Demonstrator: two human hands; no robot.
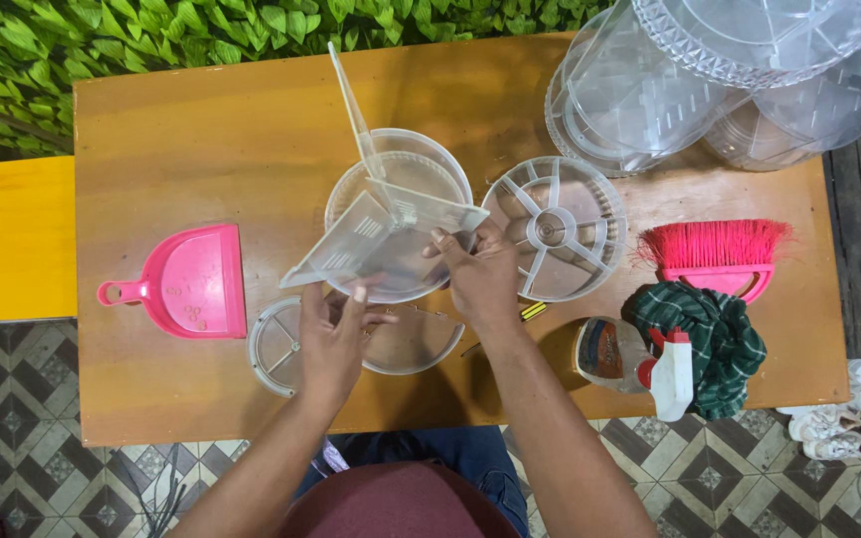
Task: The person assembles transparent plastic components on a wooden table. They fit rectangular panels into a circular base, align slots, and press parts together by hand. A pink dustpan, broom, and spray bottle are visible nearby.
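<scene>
Two hands work over a wooden tabletop (201,130) that fills most of the view, with leafy green at its twelve o'clock edge and patterned tile floor at six. Biggest of the loose things is the stack of clear plastic domes and trays (710,80) at one o'clock, spilling past the tabletop's corner. Next in size, a clear round tub (430,164) sits at the centre, and just beside it at three o'clock lies a clear spoked wheel tray (555,227). A pink dustpan (191,284) lies at nine o'clock, handle pointing to nine; a pink brush (717,249) lies at three, bristles toward twelve. A green checked cloth (715,339) is bunched at four o'clock, touching a white spray bottle (640,364). A flat clear divided lid (286,344) lies at seven o'clock, partly hidden under the left hand.

Held above the tub is the clear divider piece (381,229), three thin panels meeting at a hub. One panel stands up, its long axis running toward eleven o'clock; another slopes down toward eight; the third reaches toward three. The tub beneath shows through it.

The left hand (336,339) has its fingers loosely curled under the lower panel's edge. The right hand (480,274) pinches the three o'clock panel, fingers closed on it.
</scene>
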